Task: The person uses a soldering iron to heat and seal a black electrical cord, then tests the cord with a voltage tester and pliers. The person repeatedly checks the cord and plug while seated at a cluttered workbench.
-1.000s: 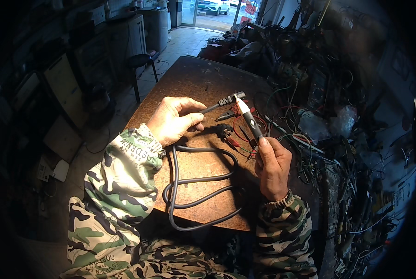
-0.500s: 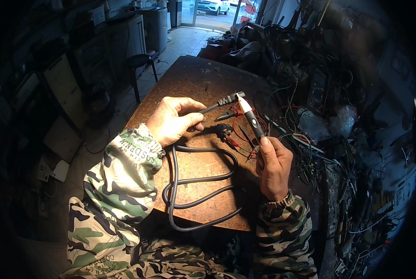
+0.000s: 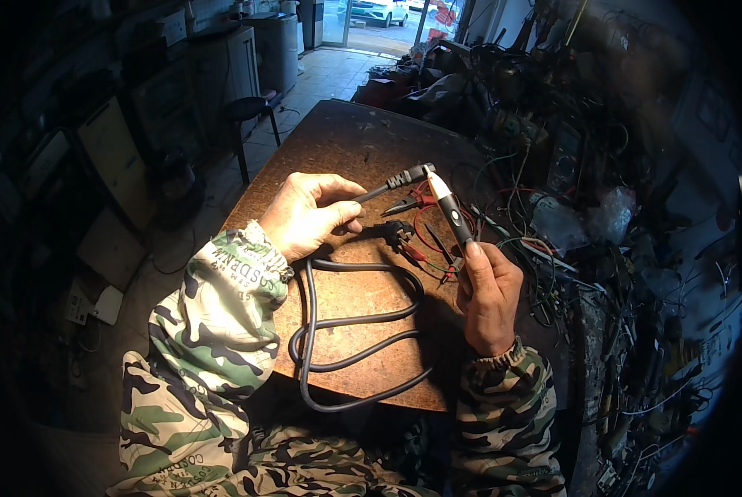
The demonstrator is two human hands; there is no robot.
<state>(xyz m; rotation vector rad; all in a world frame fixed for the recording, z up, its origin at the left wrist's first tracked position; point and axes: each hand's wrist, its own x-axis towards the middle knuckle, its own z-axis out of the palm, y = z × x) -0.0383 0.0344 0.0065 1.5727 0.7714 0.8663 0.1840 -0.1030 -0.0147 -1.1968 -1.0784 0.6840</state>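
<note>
In the head view, your left hand point(image 3: 313, 217) reaches over the wooden table point(image 3: 354, 137) with its thumb and fingertips pinching a black cable point(image 3: 359, 318) a little behind its connector point(image 3: 410, 176). That connector points up and to the right, held above the tabletop, while the rest of the cable lies in loose loops between your forearms, some of it near the table's front edge.

Your right hand point(image 3: 491, 302) has its thumb and fingers closed on the lower end of a pen-shaped tool point(image 3: 450, 211) — dark barrel, light oval spot, pale tapering tip. The tool leans up and to the left, its tip right at the end of the connector; you cannot tell from here whether the two touch.

Beneath and between your hands, a dark plug point(image 3: 390, 232) sits beside a red-handled tool point(image 3: 412, 201) with a tapering nose, near a curl of red wire point(image 3: 418, 228). Past your right hand lie a tangle of wires point(image 3: 545, 248), a crumpled clear plastic bag point(image 3: 615, 217) and a dark meter point(image 3: 565, 156).
</note>
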